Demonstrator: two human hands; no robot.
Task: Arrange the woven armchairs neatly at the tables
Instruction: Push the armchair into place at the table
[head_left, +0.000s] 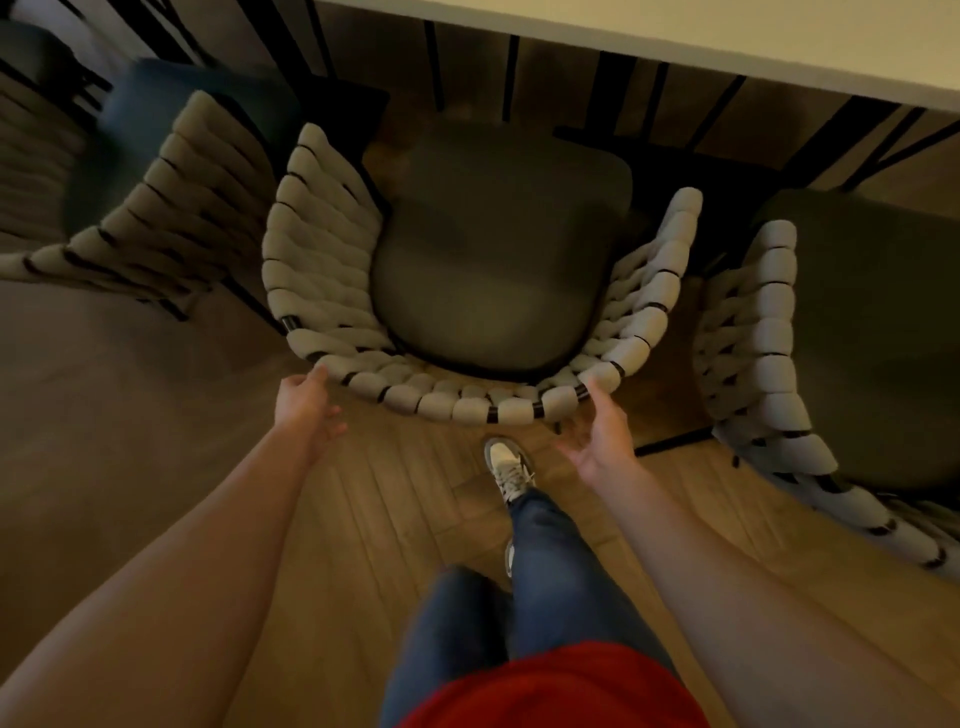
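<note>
Two bare hands reach toward the middle woven armchair (457, 291) at frame centre: left hand (306, 402) with fingertips touching its back rim, right hand (602, 431) open, just touching. Three woven armchairs stand along the table (675, 36) at the top.

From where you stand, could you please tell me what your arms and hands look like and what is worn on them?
Both forearms are bare, with no sleeves in view. The left hand and right hand wear no gloves, and I see no rings, watch or bracelet.
</note>
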